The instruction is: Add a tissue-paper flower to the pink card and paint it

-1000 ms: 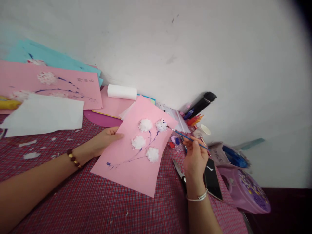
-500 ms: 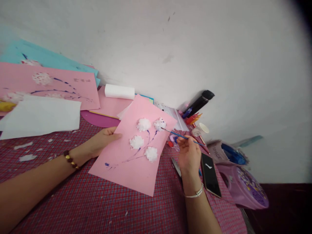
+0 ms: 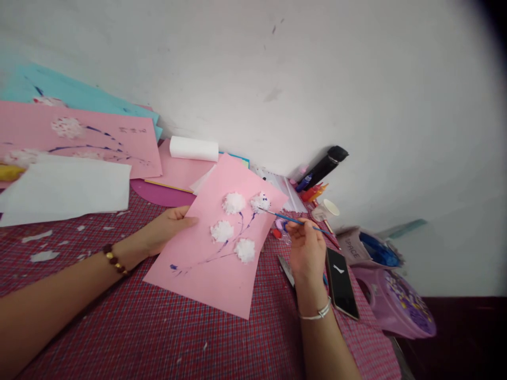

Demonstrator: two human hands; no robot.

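My left hand (image 3: 168, 229) is closed on the left edge of a sheet of pink paper (image 3: 222, 279), thumb on top, the other fingers mostly hidden behind it. The sheet is tilted above the table and bears several fluffy white flowers and painted dark-blue branches. My right hand (image 3: 308, 248) pinches a thin blue paintbrush (image 3: 291, 218). The brush tip is at the lower edge of the upper-right flower (image 3: 260, 202), which has small dark specks. Paint pots (image 3: 279, 229) in red and purple sit just behind my right hand.
A checked red tablecloth (image 3: 158, 327) covers the table. A phone (image 3: 341, 283) and a scissors-like metal blade (image 3: 285, 270) lie near my right wrist. Behind are a white roll (image 3: 194, 149), paint bottles (image 3: 312, 192), a paper cup (image 3: 328, 208) and a black bottle (image 3: 327, 164). Finished-looking pictures (image 3: 134, 138) stand left.
The brush tip has shifted slightly left and down along the upper-right flower, with my right hand moving a little left. My left hand and the pink sheet stay nearly still.
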